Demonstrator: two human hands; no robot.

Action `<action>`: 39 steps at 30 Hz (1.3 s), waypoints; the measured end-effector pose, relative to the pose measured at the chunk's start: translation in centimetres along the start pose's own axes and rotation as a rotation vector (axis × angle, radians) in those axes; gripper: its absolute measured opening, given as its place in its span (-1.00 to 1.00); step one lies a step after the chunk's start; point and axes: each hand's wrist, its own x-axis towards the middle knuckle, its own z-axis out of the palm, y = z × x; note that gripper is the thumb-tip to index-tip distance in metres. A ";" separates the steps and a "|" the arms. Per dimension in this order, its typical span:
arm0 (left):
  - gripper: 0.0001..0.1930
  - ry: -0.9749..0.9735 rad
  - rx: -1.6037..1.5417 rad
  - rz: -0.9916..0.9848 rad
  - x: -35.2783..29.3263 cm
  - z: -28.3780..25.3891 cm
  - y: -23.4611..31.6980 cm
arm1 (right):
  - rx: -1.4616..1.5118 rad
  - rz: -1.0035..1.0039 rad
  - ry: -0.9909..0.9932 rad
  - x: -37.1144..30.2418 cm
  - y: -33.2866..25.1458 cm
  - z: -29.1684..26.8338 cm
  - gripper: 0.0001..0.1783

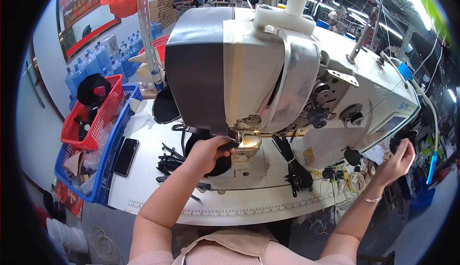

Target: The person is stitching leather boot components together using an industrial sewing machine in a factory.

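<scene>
A large white industrial sewing machine (258, 68) stands in front of me, its lit needle area (249, 145) low in the middle. My left hand (208, 154) is closed on a black fabric piece (220, 165) beside the needle. The hand hides part of that piece. Off to the right, my right hand (395, 164) is raised apart from the machine, its fingers curled together; whether anything small is in them does not show. A tied bundle of black straps (293, 166) lies right of the needle. More loose black strips (170, 162) lie left of my left forearm.
On the left, a red basket (112, 102) sits on a blue crate (103, 169). A black phone (127, 157) lies beside them on the white table. A ruler tape (258, 212) runs along the near edge. Rolls of tape (356, 182) and small black parts (333, 174) are at the right.
</scene>
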 end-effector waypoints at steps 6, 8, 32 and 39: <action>-0.75 -0.060 0.014 0.021 -2.7 -0.2 -2.2 | 0.104 0.206 0.034 10.4 10.6 0.3 -0.62; -0.71 -0.003 0.110 -0.043 -3.1 0.6 -2.1 | 0.259 0.362 -0.227 15.7 14.6 -0.8 -0.54; -0.74 -0.012 0.050 0.113 -2.8 0.7 -3.3 | 0.669 0.531 -0.265 14.3 17.6 0.8 -0.56; -0.75 -0.016 0.071 0.099 -2.8 0.8 -3.2 | 0.660 0.518 -0.210 14.0 18.9 0.8 -0.58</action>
